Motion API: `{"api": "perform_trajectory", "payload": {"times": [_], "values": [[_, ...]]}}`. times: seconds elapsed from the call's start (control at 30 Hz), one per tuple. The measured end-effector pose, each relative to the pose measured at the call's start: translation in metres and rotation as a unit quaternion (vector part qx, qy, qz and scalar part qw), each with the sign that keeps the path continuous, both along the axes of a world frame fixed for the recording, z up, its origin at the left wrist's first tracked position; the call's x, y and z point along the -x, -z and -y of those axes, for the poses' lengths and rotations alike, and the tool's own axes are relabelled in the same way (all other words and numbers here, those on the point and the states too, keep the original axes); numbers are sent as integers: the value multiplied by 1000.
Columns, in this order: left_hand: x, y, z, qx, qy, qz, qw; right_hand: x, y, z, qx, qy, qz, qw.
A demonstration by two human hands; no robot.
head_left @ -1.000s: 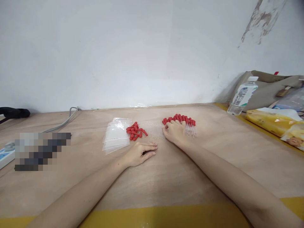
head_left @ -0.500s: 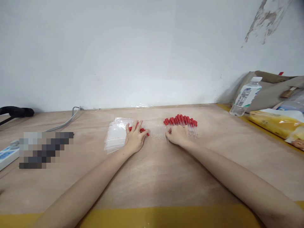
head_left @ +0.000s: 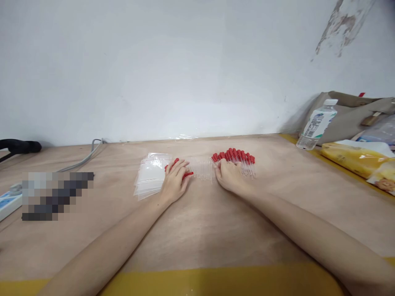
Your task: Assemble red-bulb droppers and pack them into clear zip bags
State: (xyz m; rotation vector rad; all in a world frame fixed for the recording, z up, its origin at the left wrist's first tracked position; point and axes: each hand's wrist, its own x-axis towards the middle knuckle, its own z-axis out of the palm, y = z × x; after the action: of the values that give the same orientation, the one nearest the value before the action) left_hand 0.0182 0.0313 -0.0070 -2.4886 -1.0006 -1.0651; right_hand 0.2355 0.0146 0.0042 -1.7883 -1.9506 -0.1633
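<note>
Left hand curled tighter — one red cap (thumbside).

At right, a white-capped bottle beside a grey bag, with a yellow packet nearer. At left, a grey cable, a white power strip and a black object. Upper right, peeling paint on the wall; along the near edge, a yellow stripe.

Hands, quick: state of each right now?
Left hand: fingers curled over the red bulbs, one showing between thumb and fingers; firm grip cannot be told.
Right hand: fingers curled beside the clear tubes; hold cannot be told.
</note>
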Motion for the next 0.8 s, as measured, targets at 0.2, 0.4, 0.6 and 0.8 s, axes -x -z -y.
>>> {"api": "perform_trajectory", "payload": {"times": [0.2,0.4,0.6,0.8], "values": [[-6,5,23,85,54,40,994,-22,16,24,-107,-208,-47,971],[-9,5,30,186,92,52,977,-19,26,36,-155,-279,-39,947],[-11,2,31,185,116,83,972,-14,27,37,-174,-292,-37,940],[-10,3,30,188,138,92,968,-14,28,35,-141,-332,-53,931]]}}
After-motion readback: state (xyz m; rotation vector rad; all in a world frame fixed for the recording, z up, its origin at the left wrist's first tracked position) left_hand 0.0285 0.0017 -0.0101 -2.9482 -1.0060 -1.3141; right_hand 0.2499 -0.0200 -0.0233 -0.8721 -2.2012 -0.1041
